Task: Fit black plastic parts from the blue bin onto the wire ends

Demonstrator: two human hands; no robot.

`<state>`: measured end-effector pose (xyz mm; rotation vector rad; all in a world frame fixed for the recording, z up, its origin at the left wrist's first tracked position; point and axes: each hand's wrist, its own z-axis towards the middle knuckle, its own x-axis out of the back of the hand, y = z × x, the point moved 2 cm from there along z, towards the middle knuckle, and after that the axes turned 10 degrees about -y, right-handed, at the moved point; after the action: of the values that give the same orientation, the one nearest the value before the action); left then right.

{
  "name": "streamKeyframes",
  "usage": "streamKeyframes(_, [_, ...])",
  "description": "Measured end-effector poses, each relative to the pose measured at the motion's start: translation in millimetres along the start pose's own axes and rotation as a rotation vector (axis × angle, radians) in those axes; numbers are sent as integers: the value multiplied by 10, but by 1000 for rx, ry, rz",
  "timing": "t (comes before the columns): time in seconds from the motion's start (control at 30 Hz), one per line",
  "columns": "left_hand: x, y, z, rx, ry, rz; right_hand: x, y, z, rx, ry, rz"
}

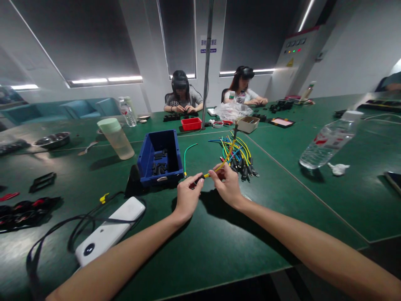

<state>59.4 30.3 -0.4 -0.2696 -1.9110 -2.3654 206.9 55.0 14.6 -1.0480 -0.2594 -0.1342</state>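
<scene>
Between my two hands runs a yellow wire (226,158), its far end angled up and away. My left hand (189,193) pinches a black sleeve (199,178) at the wire's near end. Close beside it, my right hand (227,184) grips the yellow wire between thumb and fingers. Just beyond my right hand lies a bundle of yellow, blue, green and red wires (242,156), many with black sleeves and metal lugs. A single green wire (185,156) lies apart, near my left hand. The blue bin (147,161) to its left holds several small black sleeves.
A tumbler (116,139) stands behind the bin; a water bottle (330,140) is at right. A white device (109,230) with a dark strap lies by my left forearm. A metal pole (206,67) rises beyond a red tray (191,123). Two people work across the table.
</scene>
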Motion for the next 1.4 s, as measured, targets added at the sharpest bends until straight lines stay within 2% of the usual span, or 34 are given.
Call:
streamKeyframes(0.23, [-20,35,-2,40,-9,-51,-74,143,40,-180,-46,297])
streamKeyframes(0.63, [-3,89,-26,23,-100,-65,-93,146,71,-323,-48,501])
streamKeyframes(1.4, [-37,44,-22,-13,-113,-83,-88,112,66,-306,-56,499])
